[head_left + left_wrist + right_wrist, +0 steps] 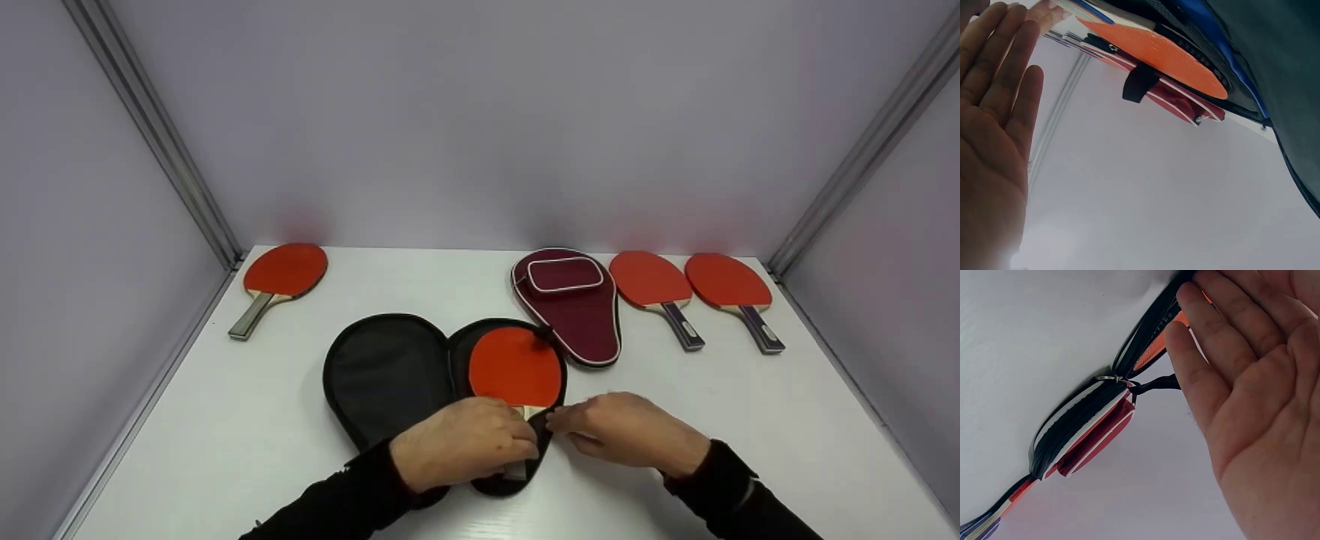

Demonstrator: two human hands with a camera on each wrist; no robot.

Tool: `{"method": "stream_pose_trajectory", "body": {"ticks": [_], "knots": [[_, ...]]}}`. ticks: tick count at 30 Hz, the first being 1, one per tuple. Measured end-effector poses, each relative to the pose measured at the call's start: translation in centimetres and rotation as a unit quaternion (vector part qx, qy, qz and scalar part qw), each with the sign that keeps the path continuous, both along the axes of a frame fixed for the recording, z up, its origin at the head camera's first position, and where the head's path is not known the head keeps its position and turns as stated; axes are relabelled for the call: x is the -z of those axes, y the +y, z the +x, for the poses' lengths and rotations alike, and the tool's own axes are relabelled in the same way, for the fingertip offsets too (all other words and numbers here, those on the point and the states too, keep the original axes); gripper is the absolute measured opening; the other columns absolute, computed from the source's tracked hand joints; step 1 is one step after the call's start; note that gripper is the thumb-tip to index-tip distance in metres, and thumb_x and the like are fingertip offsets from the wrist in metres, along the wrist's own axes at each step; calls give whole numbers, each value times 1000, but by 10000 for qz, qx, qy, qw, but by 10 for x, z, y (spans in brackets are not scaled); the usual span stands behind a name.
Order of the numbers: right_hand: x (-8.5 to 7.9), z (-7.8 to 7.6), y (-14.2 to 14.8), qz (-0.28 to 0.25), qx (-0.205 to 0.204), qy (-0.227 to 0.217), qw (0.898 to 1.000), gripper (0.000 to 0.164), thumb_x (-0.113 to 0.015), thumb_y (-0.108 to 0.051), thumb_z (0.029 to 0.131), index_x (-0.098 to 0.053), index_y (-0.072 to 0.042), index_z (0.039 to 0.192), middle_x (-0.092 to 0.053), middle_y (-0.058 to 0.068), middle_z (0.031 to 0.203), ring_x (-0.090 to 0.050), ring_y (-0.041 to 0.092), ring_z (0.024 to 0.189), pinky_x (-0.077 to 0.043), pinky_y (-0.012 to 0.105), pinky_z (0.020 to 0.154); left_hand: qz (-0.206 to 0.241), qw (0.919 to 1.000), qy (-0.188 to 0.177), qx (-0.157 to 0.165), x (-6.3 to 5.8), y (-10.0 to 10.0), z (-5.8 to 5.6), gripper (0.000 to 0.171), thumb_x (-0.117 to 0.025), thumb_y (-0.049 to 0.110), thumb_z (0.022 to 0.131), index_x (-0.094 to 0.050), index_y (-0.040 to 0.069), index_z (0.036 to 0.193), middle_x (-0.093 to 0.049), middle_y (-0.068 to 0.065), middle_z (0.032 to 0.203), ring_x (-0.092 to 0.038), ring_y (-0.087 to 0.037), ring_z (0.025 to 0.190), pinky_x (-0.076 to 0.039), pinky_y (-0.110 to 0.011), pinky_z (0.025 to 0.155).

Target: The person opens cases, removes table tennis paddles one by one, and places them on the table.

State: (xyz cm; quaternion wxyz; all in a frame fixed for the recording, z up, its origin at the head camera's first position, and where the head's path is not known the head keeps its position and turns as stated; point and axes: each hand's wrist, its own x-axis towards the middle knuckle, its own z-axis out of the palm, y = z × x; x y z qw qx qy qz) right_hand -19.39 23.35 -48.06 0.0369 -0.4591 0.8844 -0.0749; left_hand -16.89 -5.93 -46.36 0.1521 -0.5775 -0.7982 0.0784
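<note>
An open black paddle case [390,375] lies spread flat in the middle of the table, its two halves joined along one side. In its right half lies a table tennis paddle [516,367], red side up. My left hand [469,441] is over the paddle's handle [514,471] and hides most of it; the left wrist view shows several of its fingers nearly straight. At the case's right edge, beside the paddle's neck, my right hand [626,429] has its fingertips at the rim. In the right wrist view its visible fingers [1207,320] look only slightly bent.
A maroon paddle case [581,319] with white piping and a front pocket lies just behind, close to the black case. Two red paddles, one near [651,279] and one farther right [727,281], lie at the back right. Another red paddle [286,270] lies back left. Pale walls [480,120] surround the table.
</note>
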Motion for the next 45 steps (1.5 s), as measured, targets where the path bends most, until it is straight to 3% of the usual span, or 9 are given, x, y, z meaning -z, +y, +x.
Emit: {"method": "stream_pose_trajectory", "body": {"ticks": [7, 18, 26, 29, 39, 45], "knots": [[1, 0, 0, -30, 40, -174, 9998, 28, -77, -8, 110, -90, -18, 132, -91, -3, 128, -88, 14, 114, -74, 39, 92, -406, 9991, 124, -26, 7, 7, 6, 13, -90, 32, 102, -80, 35, 95, -77, 21, 97, -72, 0, 94, -59, -19, 90], [1, 0, 0, -27, 77, -115, 9999, 27, -76, -9, 110, -90, -19, 132, -91, -3, 128, -88, 14, 111, -73, 38, 90, -536, 9965, 649, 18, 11, 7, 9, 20, -91, 24, 99, -81, 41, 99, -80, 24, 102, -76, 1, 102, -59, -18, 95], [0, -1, 0, -24, 110, -255, 9996, 27, -76, -9, 111, -89, -19, 133, -91, -4, 126, -88, 14, 109, -73, 38, 89, -499, 9964, 681, 13, -2, 1, 6, 4, -85, 40, 106, -81, 38, 105, -84, 23, 110, -78, 0, 108, -59, -20, 106], [0, -1, 0, -31, 114, -292, 9995, 27, -76, -9, 111, -89, -19, 132, -91, -3, 127, -88, 14, 109, -73, 38, 89, -468, 9962, 734, 5, -7, -1, 6, 10, -81, 46, 109, -81, 36, 107, -84, 23, 112, -79, 0, 112, -58, -20, 110], [1, -2, 0, -50, 171, -342, 9993, 29, -76, -9, 111, -89, -18, 135, -91, -2, 130, -89, 15, 114, -74, 40, 92, -110, 9963, 852, -69, -17, -10, 3, 3, -81, 32, 112, -78, 31, 113, -83, 22, 115, -77, 1, 116, -58, -19, 112], [0, -2, -1, 31, 260, -421, 9988, 29, -76, -8, 110, -90, -18, 134, -91, -2, 131, -88, 16, 115, -74, 41, 93, -97, 9947, 983, -281, -24, -15, 2, 20, -87, 17, 106, -76, 29, 118, -82, 20, 117, -77, -2, 117, -61, -19, 108]]}}
